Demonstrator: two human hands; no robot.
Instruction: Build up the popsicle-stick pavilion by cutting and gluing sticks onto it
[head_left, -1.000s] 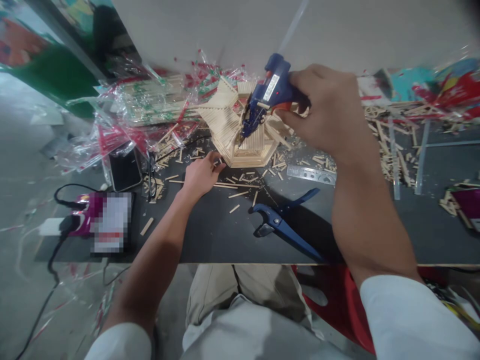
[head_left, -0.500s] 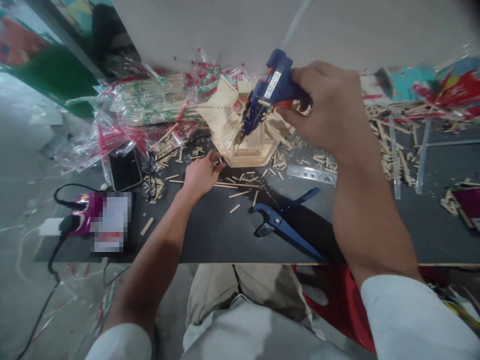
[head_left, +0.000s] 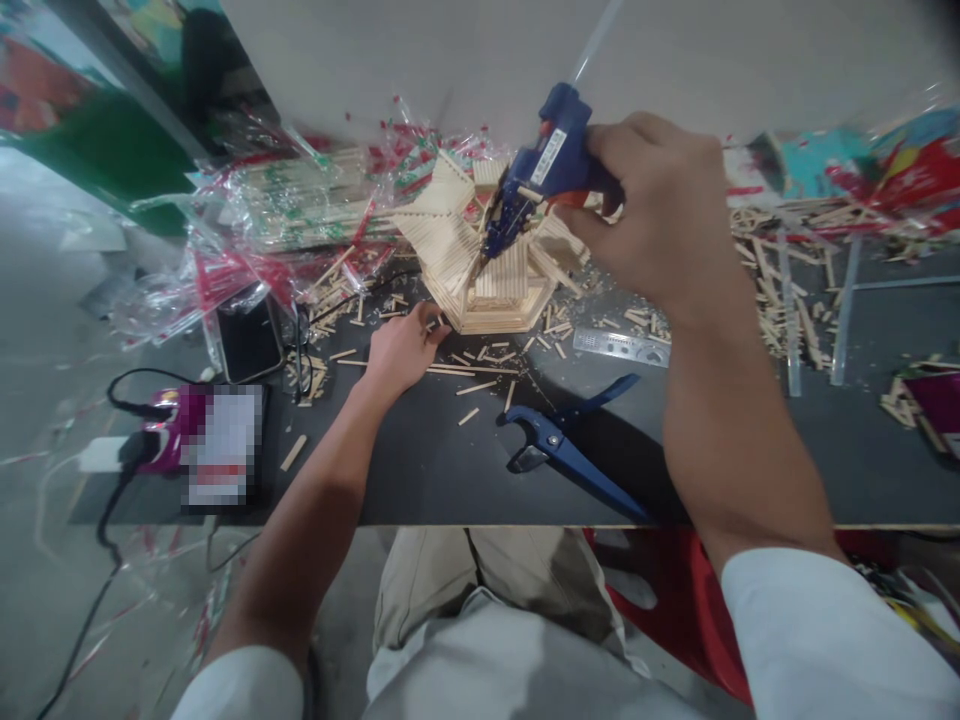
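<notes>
The right hand [head_left: 656, 215] was clamped around the handle of a blue glue gun [head_left: 559, 150], with its nose tilted down to the left, perhaps so that the nozzle could reach a joint between the panels of the wooden stick model [head_left: 442, 240]. This model stood toward the far edge of the worktop [head_left: 442, 480], left of its middle. The left hand [head_left: 405, 350] was low at the near left corner of the model's base, its fingers bent, probably for keeping it steady. The blue cutter [head_left: 562, 450] lay open close to the near edge, I suppose for being within easy reach, and the metal ruler [head_left: 619, 346] lay beside the right forearm, which seemed to cover its end. Whether the left grip was together on the base or on a small piece, I could not tell. The gun hid part of the model's right side, its contact with the joint was unclear, and the glue stick [head_left: 598, 40] was cut off above.
</notes>
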